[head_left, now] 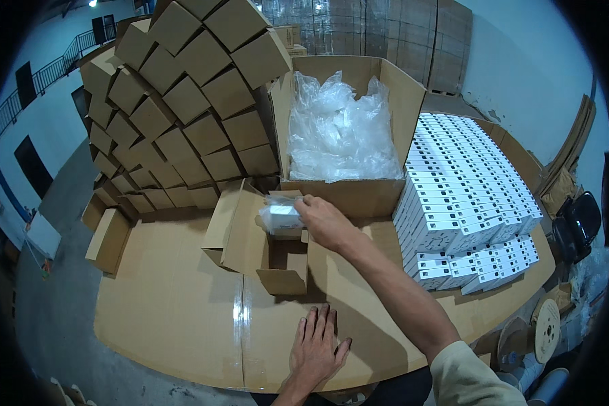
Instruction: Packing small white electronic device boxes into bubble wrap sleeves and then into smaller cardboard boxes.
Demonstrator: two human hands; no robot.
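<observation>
Near the middle of the cardboard-covered tabletop (169,304) a small open carton (267,247) is standing, its flaps spread. The right hand (325,220) is reaching over it from the right side — its fingers are closing on a small bagged white box (281,215), just above the carton's mouth. The left hand (318,345) is lying flat, fingers spread, at the near edge — farther from the box.

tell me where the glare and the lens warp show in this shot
Head view: a bright glare streak runs down the tape seam on the cardboard tabletop; the bagged item under the right hand blows out white; the stacked brown boxes bow toward the rim, and the corners go black.
</observation>
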